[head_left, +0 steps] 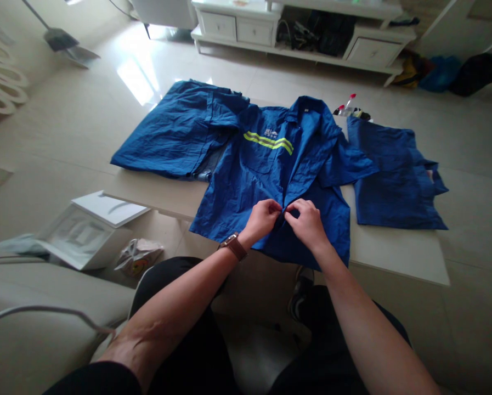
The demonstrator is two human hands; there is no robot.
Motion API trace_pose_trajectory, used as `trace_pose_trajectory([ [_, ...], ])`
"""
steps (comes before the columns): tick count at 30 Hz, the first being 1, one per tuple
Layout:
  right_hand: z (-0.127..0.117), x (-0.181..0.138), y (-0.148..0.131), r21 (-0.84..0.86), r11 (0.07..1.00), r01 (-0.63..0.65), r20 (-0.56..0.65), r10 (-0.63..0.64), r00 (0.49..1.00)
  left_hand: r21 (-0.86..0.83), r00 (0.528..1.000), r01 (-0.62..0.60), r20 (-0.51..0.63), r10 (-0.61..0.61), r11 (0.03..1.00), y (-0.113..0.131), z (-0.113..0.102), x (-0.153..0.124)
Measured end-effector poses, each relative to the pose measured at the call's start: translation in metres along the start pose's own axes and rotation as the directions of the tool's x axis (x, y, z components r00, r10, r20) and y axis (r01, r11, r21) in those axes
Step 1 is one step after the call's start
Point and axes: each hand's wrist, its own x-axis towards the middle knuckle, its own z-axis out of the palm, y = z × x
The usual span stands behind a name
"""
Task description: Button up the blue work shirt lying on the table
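Note:
A blue work shirt [270, 164] with a yellow-green reflective stripe on the chest lies front-up on a low pale table [394, 252]. Its lower hem hangs over the near edge. My left hand [262, 218], with a brown watch on the wrist, pinches the left side of the shirt's front opening near the hem. My right hand [308, 221] pinches the right side of that opening. The fingertips of both hands meet at the placket. Both hands are closed on the cloth.
A second blue garment [180, 131] lies at the table's left, a third [394, 175] at the right. Small bottles [348, 107] stand behind the collar. A white box [89, 230] and a crumpled bag [139, 257] sit on the floor at left. A white cabinet [295, 27] stands beyond.

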Motion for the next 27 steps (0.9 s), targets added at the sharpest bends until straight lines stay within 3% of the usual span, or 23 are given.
trace_pose_trajectory([
  [8, 0.0, 0.001, -0.001, 0.017, 0.998, 0.058, -0.032, -0.057, 0.998, -0.188, 0.996, 0.082, 0.056, -0.073, 0.979, 0.005, 0.0, 0.001],
  [13, 0.001, 0.001, 0.0, 0.001, 0.996, 0.091, -0.061, -0.091, 0.994, -0.29, 0.997, 0.067, 0.041, -0.058, 0.955, 0.004, 0.0, 0.001],
  [27, 0.004, -0.002, -0.003, -0.058, 0.989, 0.133, -0.142, -0.14, 0.98, -0.196, 0.997, 0.055, -0.048, -0.066, 0.979, 0.01, -0.002, -0.002],
])
